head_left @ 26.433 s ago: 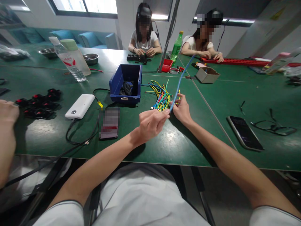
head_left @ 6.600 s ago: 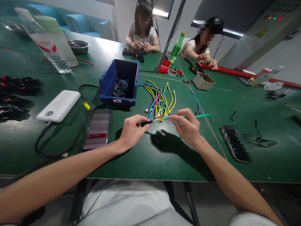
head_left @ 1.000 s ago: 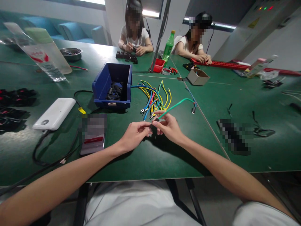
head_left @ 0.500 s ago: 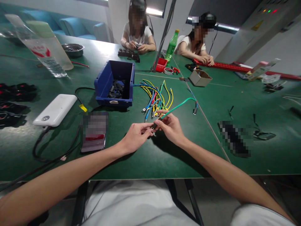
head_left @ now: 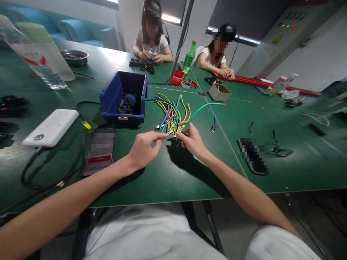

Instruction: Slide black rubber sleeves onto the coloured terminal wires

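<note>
My right hand (head_left: 191,139) is closed in a pinch on the near end of a green wire (head_left: 202,108). The wire arcs up and to the right and ends in a red tip. My left hand (head_left: 143,148) hovers just left of it, index finger and thumb stretched apart toward the wire's end, with nothing visible between them. Right behind both hands lies a bundle of yellow, blue and green wires (head_left: 170,112) with ring terminals on the green table (head_left: 168,177). A single blue wire (head_left: 213,121) with a black end lies to the right.
A blue bin (head_left: 108,99) of black parts stands behind the bundle. A white power bank (head_left: 50,127), a black cable (head_left: 40,186) and a phone (head_left: 99,148) lie to the left; another phone (head_left: 252,155) and glasses (head_left: 279,150) to the right. Two people work across the table near a cardboard box (head_left: 219,92).
My hands have drawn apart: the left hand has let go of the wire's end and pulled left. The right hand has raised the green wire, and the view has shifted right.
</note>
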Motion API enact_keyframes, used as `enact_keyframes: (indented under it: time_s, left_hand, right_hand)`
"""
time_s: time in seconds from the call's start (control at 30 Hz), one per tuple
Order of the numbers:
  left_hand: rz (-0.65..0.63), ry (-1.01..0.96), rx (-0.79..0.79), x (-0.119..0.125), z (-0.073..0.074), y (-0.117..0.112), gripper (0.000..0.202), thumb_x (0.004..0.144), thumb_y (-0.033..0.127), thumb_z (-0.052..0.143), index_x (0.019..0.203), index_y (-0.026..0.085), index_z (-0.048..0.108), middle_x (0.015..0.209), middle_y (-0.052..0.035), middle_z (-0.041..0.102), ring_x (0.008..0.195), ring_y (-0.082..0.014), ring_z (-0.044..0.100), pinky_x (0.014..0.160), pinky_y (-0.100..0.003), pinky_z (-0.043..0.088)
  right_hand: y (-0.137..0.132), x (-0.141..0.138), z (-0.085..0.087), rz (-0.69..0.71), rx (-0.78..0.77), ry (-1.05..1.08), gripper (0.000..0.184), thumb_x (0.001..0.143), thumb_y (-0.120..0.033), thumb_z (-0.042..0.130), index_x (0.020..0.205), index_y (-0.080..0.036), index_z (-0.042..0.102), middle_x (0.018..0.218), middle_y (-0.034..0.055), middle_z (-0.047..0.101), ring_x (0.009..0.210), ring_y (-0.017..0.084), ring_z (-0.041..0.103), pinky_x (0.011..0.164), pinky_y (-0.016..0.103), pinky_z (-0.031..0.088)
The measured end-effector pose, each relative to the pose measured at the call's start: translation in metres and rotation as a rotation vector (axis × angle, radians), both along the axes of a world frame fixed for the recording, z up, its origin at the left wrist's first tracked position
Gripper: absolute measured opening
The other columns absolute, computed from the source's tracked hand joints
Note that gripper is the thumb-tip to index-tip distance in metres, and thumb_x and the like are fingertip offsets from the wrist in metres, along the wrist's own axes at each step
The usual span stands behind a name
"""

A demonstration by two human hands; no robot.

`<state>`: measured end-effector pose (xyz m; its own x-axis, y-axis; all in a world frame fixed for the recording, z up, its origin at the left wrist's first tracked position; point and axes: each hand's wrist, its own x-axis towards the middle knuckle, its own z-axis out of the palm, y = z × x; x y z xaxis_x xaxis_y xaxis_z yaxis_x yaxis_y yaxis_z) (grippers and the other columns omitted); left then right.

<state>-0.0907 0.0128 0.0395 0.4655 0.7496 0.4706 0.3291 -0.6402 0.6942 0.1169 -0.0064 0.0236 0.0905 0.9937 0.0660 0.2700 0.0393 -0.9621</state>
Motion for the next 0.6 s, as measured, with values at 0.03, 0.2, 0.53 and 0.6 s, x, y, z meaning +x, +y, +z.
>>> enact_keyframes:
  time_s: [0.03, 0.2, 0.53, 0.6]
  left_hand:
    - [0.064, -0.035, 0.020, -0.002, 0.007, 0.005, 0.025, 0.085, 0.014, 0.052, 0.097, 0.016, 0.074, 0.090, -0.0046, 0.076, 0.080, -0.0161, 0.071, 0.078, -0.026, 0.055]
    - [0.360, -0.048, 0.133, -0.020, 0.039, 0.052, 0.026, 0.086, 0.020, 0.050, 0.097, 0.018, 0.074, 0.090, -0.0029, 0.076, 0.073, -0.0139, 0.069, 0.072, -0.024, 0.054]
    - [0.605, 0.828, 0.107, -0.041, 0.020, 0.179, 0.044, 0.089, 0.035, 0.042, 0.116, 0.009, 0.065, 0.112, -0.0216, 0.067, 0.105, -0.0353, 0.062, 0.089, -0.044, 0.048]
    - [0.553, 0.941, 0.039, -0.039, 0.011, 0.191, 0.048, 0.087, 0.039, 0.046, 0.120, 0.008, 0.062, 0.117, -0.0230, 0.064, 0.107, -0.0363, 0.060, 0.088, -0.043, 0.049]
  right_hand:
    - [0.001, 0.004, 0.002, -0.012, -0.013, -0.031, 0.031, 0.081, -0.036, 0.062, 0.107, -0.025, 0.048, 0.065, -0.0084, 0.051, 0.040, 0.007, 0.048, 0.037, 0.020, 0.039]
    - [0.008, 0.026, 0.014, -0.056, -0.065, -0.178, 0.032, 0.078, -0.031, 0.060, 0.108, -0.024, 0.050, 0.065, -0.0076, 0.051, 0.038, 0.007, 0.047, 0.034, 0.019, 0.038]
    - [0.020, 0.065, 0.016, -0.113, -0.058, -0.404, 0.035, 0.075, -0.027, 0.056, 0.110, -0.022, 0.055, 0.063, -0.0070, 0.049, 0.042, 0.008, 0.046, 0.043, 0.021, 0.037]
    - [0.023, 0.070, 0.013, -0.125, -0.045, -0.485, 0.034, 0.075, -0.026, 0.055, 0.109, -0.021, 0.057, 0.060, -0.0069, 0.047, 0.045, 0.009, 0.046, 0.047, 0.022, 0.037]
